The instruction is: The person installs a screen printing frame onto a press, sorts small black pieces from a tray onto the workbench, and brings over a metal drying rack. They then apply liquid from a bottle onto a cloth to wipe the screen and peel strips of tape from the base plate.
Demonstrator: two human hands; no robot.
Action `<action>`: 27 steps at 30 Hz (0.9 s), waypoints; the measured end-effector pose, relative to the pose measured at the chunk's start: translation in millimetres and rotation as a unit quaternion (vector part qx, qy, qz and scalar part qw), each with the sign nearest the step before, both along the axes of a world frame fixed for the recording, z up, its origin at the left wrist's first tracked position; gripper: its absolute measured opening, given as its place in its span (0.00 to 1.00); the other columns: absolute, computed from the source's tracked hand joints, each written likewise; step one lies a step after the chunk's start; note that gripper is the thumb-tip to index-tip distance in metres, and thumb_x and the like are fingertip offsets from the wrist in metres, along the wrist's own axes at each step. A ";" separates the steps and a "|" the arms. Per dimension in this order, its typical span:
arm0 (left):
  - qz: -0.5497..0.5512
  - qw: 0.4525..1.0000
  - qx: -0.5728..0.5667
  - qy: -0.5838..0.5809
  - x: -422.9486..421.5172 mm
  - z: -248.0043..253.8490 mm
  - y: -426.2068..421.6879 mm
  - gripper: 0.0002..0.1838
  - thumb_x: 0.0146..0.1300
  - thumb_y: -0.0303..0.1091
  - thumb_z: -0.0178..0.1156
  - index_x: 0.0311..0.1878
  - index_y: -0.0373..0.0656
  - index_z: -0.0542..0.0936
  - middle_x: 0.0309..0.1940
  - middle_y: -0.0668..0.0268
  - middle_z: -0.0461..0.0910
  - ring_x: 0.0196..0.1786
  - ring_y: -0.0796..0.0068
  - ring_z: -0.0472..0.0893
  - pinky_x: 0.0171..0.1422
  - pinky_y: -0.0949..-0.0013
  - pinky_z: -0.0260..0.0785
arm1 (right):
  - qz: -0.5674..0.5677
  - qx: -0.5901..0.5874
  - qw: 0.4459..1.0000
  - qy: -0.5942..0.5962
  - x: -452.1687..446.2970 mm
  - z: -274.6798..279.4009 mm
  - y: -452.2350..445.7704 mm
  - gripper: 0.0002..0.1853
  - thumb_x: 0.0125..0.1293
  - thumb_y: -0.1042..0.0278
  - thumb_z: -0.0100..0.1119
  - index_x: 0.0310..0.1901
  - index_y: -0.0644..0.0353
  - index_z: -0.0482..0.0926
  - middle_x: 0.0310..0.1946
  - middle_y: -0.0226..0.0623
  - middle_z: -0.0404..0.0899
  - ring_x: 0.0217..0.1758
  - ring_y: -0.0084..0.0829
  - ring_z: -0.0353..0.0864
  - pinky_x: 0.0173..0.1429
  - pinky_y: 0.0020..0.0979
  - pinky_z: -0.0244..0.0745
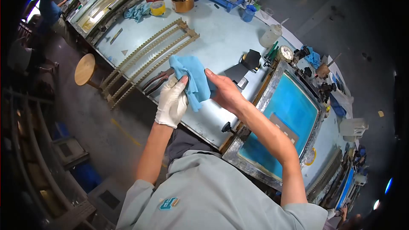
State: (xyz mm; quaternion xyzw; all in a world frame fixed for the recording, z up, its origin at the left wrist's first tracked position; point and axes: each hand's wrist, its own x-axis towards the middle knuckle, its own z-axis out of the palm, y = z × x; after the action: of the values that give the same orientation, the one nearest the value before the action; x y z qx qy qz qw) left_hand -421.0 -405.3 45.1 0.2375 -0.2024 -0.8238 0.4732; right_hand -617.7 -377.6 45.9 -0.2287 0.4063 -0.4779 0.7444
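A crumpled light-blue cloth [190, 74] is held up between my two hands, over the near edge of the table. My left hand [172, 102] wears a white glove and is closed on the cloth's lower left side, its thumb tip looking bare. My right hand [228, 93] has no glove and grips the right side, thumb on top and the other fingers partly hidden behind. Just left of the cloth lies a dark reddish tool [158, 81] with long handles, partly covered by my left hand and the cloth.
A notched metal rack [149, 49] lies across the table's left edge. At right stands a framed blue screen [294, 98] with a grey plate on it. Black box-like parts [250, 61], a squeeze bottle [271, 36], copper-coloured tins [182, 1] and a wooden stool [85, 69] are around. Another person stands far left.
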 end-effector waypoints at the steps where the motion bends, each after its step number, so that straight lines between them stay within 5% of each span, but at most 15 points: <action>1: -0.002 1.000 -0.013 -0.007 4.9 0.7 1.9 0.20 0.76 0.26 0.58 0.69 0.40 0.76 0.62 0.62 0.81 0.64 0.67 0.81 0.71 0.61 0.74 | -0.015 -0.028 0.998 0.049 -6.7 -0.8 -3.1 0.20 0.76 0.51 0.64 0.55 0.61 0.83 0.50 0.31 0.85 0.53 0.24 0.83 0.61 0.34 0.77; 3: 0.002 0.999 -0.028 -0.021 12.9 -2.0 5.5 0.19 0.76 0.25 0.57 0.68 0.41 0.77 0.62 0.63 0.81 0.63 0.67 0.81 0.71 0.60 0.74 | -0.028 -0.037 0.994 0.103 -16.9 7.3 -8.2 0.10 0.74 0.62 0.67 0.46 0.59 0.85 0.39 0.25 0.86 0.40 0.16 0.82 0.48 0.24 0.76; 7: 0.035 0.998 0.046 0.038 24.7 -30.7 4.0 0.18 0.76 0.23 0.55 0.66 0.42 0.78 0.61 0.60 0.82 0.61 0.67 0.83 0.64 0.60 0.79 | -0.093 -0.167 0.961 0.201 -19.6 33.7 -18.7 0.12 0.77 0.60 0.64 0.50 0.60 0.83 0.38 0.20 0.83 0.41 0.11 0.78 0.46 0.19 0.72; 10: -0.025 0.999 -0.030 0.034 35.3 -47.4 -3.1 0.20 0.74 0.21 0.56 0.68 0.41 0.76 0.61 0.58 0.81 0.61 0.63 0.83 0.62 0.58 0.80 | -0.023 -0.181 0.945 0.273 -15.5 72.8 -18.2 0.12 0.77 0.59 0.64 0.49 0.60 0.83 0.38 0.20 0.81 0.40 0.11 0.75 0.47 0.19 0.70; 12: -0.005 0.993 -0.051 -0.105 38.6 -58.8 -10.3 0.31 0.67 0.17 0.53 0.75 0.40 0.69 0.66 0.54 0.78 0.65 0.60 0.80 0.71 0.57 0.74 | 0.022 -0.252 0.910 0.328 -20.1 77.5 -26.9 0.13 0.75 0.60 0.66 0.50 0.61 0.82 0.38 0.20 0.80 0.41 0.11 0.74 0.47 0.20 0.71; 14: 0.085 0.904 -0.226 -0.354 36.7 -59.1 -25.2 0.36 0.63 0.14 0.51 0.77 0.40 0.66 0.70 0.53 0.74 0.71 0.58 0.76 0.77 0.58 0.67 | 0.112 -0.271 0.868 0.401 -26.5 103.0 -32.0 0.14 0.74 0.61 0.67 0.51 0.61 0.82 0.39 0.22 0.81 0.43 0.12 0.75 0.48 0.21 0.72; 16: 0.043 0.852 -0.332 -0.403 37.4 -21.6 -32.1 0.42 0.59 0.17 0.56 0.79 0.49 0.65 0.74 0.55 0.70 0.76 0.62 0.70 0.81 0.61 0.60 | 0.172 -0.275 0.864 0.386 -20.2 122.4 -34.2 0.14 0.74 0.61 0.68 0.52 0.61 0.82 0.40 0.23 0.82 0.43 0.13 0.76 0.49 0.22 0.73; 18: -0.024 0.811 -0.454 -0.368 26.9 22.2 -37.7 0.42 0.58 0.18 0.59 0.79 0.48 0.64 0.73 0.57 0.71 0.76 0.64 0.70 0.82 0.61 0.58 | 0.245 -0.245 0.864 0.364 -23.1 132.8 -41.1 0.13 0.73 0.65 0.68 0.53 0.62 0.82 0.42 0.24 0.83 0.46 0.15 0.77 0.53 0.24 0.75; 22: -0.234 0.854 -0.400 -0.235 5.3 12.8 -55.0 0.32 0.65 0.28 0.68 0.72 0.36 0.71 0.68 0.58 0.75 0.72 0.70 0.72 0.76 0.65 0.63 | 0.287 -0.287 0.799 0.443 -33.1 150.3 -44.9 0.13 0.71 0.67 0.67 0.53 0.62 0.82 0.41 0.26 0.84 0.45 0.18 0.78 0.53 0.26 0.76; 26: -0.269 0.890 -0.266 -0.256 -6.0 12.4 -34.1 0.19 0.69 0.34 0.67 0.58 0.35 0.81 0.49 0.64 0.86 0.53 0.75 0.82 0.63 0.67 0.72 | 0.221 -0.290 0.746 0.557 -38.7 165.0 -28.7 0.13 0.68 0.66 0.67 0.50 0.63 0.83 0.35 0.33 0.85 0.39 0.20 0.80 0.48 0.29 0.78; 27: -0.212 0.838 -0.345 -0.366 -6.9 -7.3 -36.7 0.13 0.71 0.34 0.64 0.53 0.39 0.83 0.39 0.65 0.86 0.44 0.78 0.83 0.54 0.68 0.74 | 0.192 -0.293 0.711 0.610 -35.9 169.3 -18.3 0.14 0.66 0.67 0.66 0.50 0.63 0.83 0.31 0.38 0.84 0.34 0.23 0.80 0.44 0.31 0.78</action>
State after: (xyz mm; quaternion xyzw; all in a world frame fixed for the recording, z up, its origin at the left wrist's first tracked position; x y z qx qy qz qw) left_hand -427.9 -442.0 37.8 0.2942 -0.6771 -0.6341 0.2300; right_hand -653.6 -396.0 215.2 -0.7505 0.5584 -0.1763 0.3064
